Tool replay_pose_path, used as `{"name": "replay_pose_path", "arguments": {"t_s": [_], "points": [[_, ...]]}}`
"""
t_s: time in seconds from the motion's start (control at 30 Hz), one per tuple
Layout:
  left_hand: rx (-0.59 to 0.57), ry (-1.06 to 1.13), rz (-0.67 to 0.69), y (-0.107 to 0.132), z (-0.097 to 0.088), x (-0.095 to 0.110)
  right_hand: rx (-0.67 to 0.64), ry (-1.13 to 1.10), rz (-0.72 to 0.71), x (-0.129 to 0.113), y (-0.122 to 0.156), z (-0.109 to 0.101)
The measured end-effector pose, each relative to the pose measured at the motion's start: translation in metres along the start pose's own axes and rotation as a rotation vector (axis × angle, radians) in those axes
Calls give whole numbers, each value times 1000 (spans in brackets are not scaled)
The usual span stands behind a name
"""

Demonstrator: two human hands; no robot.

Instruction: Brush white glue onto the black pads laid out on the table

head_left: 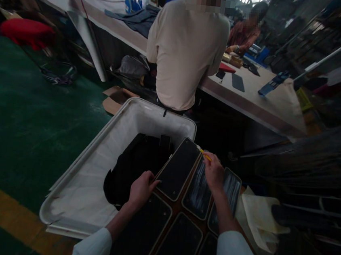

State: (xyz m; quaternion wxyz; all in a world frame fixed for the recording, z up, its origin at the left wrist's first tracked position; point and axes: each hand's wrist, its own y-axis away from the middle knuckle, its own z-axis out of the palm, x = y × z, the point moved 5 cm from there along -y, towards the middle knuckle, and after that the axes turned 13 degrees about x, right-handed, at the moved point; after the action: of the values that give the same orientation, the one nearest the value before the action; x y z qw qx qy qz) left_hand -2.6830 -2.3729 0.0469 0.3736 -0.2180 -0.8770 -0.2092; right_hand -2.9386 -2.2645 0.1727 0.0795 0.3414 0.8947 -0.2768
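My right hand is closed round a small yellow-handled brush. The brush's white tip touches the upper right corner of a black rounded panel with a pale edge. At that panel's lower left edge, my left hand has its fingers bent and pinched on the rim. Beside it lie two similar panels with streaky whitish smears, one panel under my right wrist and another panel further right. Nearer to me are several plain dark panels, partly cut off by the frame.
A large white bin stands at left, with black pieces inside. Behind it, a person faces a long table; another person works beyond. A cardboard box and a red-covered stool are on the green floor.
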Motion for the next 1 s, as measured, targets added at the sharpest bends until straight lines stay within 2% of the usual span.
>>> {"name": "replay_pose_path", "arguments": {"t_s": [0.1,0.2,0.47,0.57,0.67,0.77,0.9,1.0], "points": [[-10,34,-62,-5,6,-7,-25,65,-9,-1,2,13],[6,57,-81,-7,10,-12,-88,97,-22,-11,25,14],[46,84,-78,-5,11,-14,-360,40,-103,-75,145,-25],[41,77,-94,-5,11,-14,-392,-50,-119,-93,167,-40],[17,77,-127,-7,11,-16,-393,-144,-55,-92,157,-47],[-25,110,-163,-9,15,-20,-338,-179,36,-74,118,-42],[-43,163,-184,-12,20,-25,-136,-34,-38,-51,49,-19],[-48,212,-193,-13,23,-28,-53,104,-99,-38,12,6]]}}
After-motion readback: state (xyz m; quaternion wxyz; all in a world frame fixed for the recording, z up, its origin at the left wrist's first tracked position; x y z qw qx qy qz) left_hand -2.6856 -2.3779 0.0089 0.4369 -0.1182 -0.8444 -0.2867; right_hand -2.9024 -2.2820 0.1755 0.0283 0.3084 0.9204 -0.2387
